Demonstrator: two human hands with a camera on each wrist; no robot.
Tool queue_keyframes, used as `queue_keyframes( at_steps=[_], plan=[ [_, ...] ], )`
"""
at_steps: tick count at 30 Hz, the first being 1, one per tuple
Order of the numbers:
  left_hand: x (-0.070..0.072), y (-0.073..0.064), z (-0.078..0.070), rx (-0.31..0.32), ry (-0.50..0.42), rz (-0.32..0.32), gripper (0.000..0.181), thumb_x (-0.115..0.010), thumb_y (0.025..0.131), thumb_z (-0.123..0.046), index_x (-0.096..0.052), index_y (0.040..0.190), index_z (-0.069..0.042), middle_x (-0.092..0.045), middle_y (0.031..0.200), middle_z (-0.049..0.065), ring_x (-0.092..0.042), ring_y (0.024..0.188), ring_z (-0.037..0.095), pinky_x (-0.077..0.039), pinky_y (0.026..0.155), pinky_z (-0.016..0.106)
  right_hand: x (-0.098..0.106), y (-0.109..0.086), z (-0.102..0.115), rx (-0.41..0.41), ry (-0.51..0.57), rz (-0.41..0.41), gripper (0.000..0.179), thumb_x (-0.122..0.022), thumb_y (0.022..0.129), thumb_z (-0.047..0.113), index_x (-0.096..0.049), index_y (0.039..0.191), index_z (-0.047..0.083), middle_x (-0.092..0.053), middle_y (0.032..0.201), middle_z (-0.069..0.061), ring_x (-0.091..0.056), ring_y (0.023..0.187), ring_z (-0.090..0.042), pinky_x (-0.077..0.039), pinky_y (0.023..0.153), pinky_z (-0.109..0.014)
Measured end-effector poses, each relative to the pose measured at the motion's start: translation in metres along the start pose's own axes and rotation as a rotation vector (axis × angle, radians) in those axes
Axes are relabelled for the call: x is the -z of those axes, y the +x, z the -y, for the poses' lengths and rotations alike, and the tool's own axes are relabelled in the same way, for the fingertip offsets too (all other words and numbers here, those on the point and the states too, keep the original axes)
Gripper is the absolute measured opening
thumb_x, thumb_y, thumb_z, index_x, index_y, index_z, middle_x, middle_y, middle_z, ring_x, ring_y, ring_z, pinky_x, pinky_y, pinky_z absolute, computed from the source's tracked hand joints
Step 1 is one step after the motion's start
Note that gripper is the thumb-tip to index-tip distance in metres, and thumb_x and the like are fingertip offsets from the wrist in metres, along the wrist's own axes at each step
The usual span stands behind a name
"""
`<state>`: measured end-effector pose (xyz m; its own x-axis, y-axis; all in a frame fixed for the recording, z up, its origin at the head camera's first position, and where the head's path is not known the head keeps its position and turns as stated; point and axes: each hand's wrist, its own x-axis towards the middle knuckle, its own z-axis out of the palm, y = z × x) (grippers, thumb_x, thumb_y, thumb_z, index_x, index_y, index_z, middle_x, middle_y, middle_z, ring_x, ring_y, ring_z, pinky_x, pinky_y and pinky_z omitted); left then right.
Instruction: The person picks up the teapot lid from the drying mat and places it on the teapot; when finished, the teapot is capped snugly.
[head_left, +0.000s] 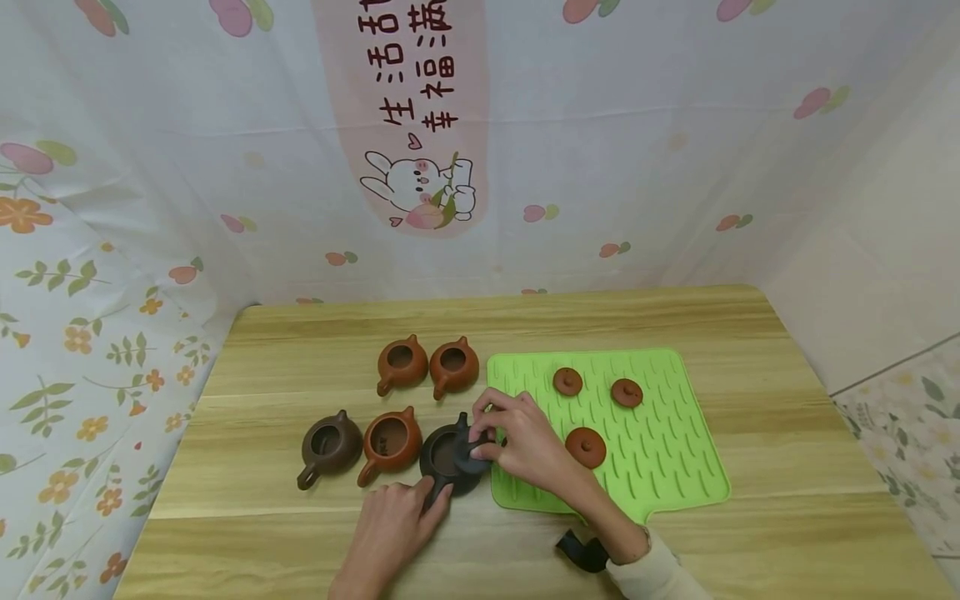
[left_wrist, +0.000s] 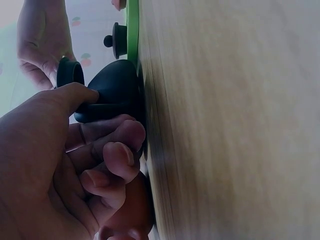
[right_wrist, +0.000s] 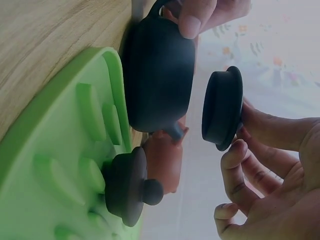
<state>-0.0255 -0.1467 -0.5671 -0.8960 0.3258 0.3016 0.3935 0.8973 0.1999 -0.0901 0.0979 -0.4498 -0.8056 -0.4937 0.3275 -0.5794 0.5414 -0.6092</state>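
A black teapot (right_wrist: 161, 75) stands on the bench (head_left: 300, 550), uncovered, its spout facing away from the person. The left hand (head_left: 393, 529) grips its handle, thumb on top. The right hand (head_left: 525, 437) pinches a black lid (right_wrist: 225, 107) by its top, just above the black teapot's opening and apart from it. Just left of the black teapot sits an orange-brown teapot (head_left: 393, 463), then a dark brown teapot (head_left: 351, 446) farther left; beyond it stand two smaller reddish teapots (head_left: 457, 379), side by side. All four are lidless. To the black teapot's right lies a ridged green mat (head_left: 667, 450), bearing three reddish-brown lids (head_left: 586, 448) and, nearer the black teapot, a dark brown lid (right_wrist: 127, 187).
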Motion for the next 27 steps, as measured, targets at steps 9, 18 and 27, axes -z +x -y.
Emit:
queue_keyframes(
  at_steps=[9, 18, 27],
  plan=[
    [-0.001, -0.001, 0.001, 0.003, 0.02, 0.021, 0.042, -0.079, 0.1, -0.048, -0.053, 0.073, -0.03, -0.037, 0.054, -0.016, -0.033, 0.045, 0.004, -0.019, 0.047, 0.023, -0.006, 0.006, 0.004, 0.016, -0.057, -0.015, 0.02, -0.099, 0.078, 0.015, -0.08, 0.083, 0.017, -0.067, 0.104, 0.006, -0.064, 0.088, -0.011, -0.038, 0.084, -0.032],
    [-0.001, -0.001, 0.0, 0.003, -0.001, 0.017, 0.041, -0.08, 0.099, -0.046, -0.053, 0.073, -0.029, -0.037, 0.053, -0.015, -0.034, 0.044, 0.004, -0.019, 0.047, 0.023, -0.019, 0.011, 0.009, 0.011, -0.105, 0.027, 0.02, -0.099, 0.079, 0.013, -0.08, 0.082, 0.016, -0.067, 0.103, 0.006, -0.066, 0.087, -0.01, -0.041, 0.087, -0.035],
    [0.001, 0.0, -0.001, 0.011, 0.002, 0.026, 0.039, -0.08, 0.099, -0.046, -0.056, 0.074, -0.028, -0.038, 0.053, -0.014, -0.038, 0.043, 0.006, -0.021, 0.047, 0.024, -0.025, 0.015, 0.011, 0.032, -0.139, 0.022, 0.02, -0.1, 0.079, 0.015, -0.08, 0.082, 0.016, -0.067, 0.104, 0.005, -0.067, 0.091, -0.012, -0.041, 0.086, -0.034]
  ],
)
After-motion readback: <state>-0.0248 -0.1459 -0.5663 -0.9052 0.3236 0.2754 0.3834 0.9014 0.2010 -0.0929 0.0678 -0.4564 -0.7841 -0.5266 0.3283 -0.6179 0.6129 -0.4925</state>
